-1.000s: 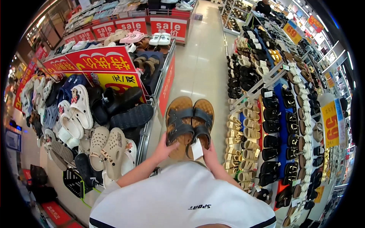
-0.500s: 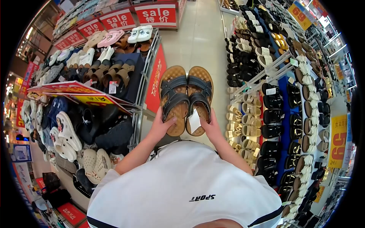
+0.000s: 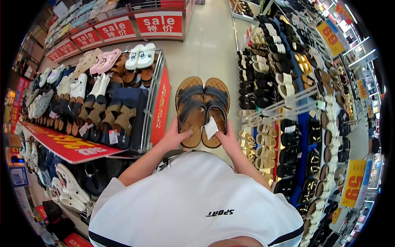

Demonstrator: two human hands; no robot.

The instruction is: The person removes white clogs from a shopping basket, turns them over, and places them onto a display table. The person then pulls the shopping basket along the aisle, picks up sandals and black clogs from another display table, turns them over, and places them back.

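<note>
A pair of sandals with dark straps and tan footbeds is held side by side in front of my body, toes pointing away from me. My left hand [image 3: 177, 133] grips the heel of the left sandal [image 3: 191, 109], its thumb lying on the footbed. At the heel of the right sandal [image 3: 217, 105], my right hand [image 3: 228, 136] is closed with the thumb on top. A white paper tag [image 3: 211, 128] lies on the right sandal's footbed, close to my right thumb. The undersides of both sandals and most of my fingers are hidden.
To the left stands a display rack [image 3: 154, 82] of clogs and slippers with a red price sign [image 3: 70, 142]. Rows of sandals [image 3: 265, 146] line shelves on the right, where a clear bar [image 3: 284, 103] juts out. A pale floor aisle [image 3: 212, 37] runs ahead between them.
The view has shifted, so the racks and signs sit differently around me. Both sandals stay in my hands, slightly lower in the view, with their toe ends a little nearer to me.
</note>
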